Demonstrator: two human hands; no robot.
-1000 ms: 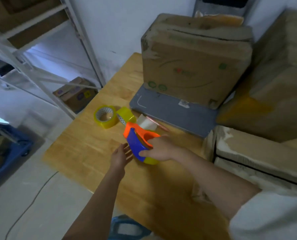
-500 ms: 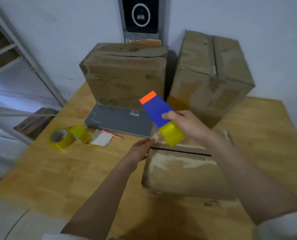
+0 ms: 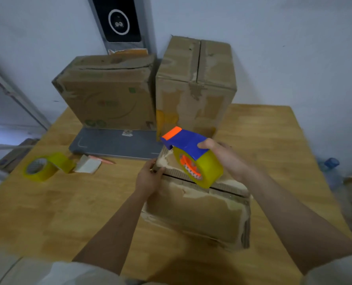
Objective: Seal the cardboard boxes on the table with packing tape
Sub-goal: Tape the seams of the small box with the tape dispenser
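Note:
A low, worn cardboard box [image 3: 195, 210] lies on the wooden table [image 3: 47, 206] in front of me, a dark seam running across its top. My right hand [image 3: 226, 159] is shut on a blue and orange tape dispenser [image 3: 189, 155] loaded with a yellow tape roll, held just above the seam. My left hand [image 3: 149, 177] rests flat on the box's upper left corner. Two taller boxes stand behind: a wide one [image 3: 107, 95] at left and a narrow upright one [image 3: 195, 85] at right.
Two yellow tape rolls [image 3: 45, 166] and a small white pad [image 3: 88, 165] with a pink pen lie at the left. A grey flat slab [image 3: 113, 144] lies before the wide box. A dark panel [image 3: 119, 21] hangs on the wall. A metal rack stands at far left.
My right hand has carried the dispenser from the table's left side to over the low box and lowered it toward the seam. My left hand has moved onto the box corner.

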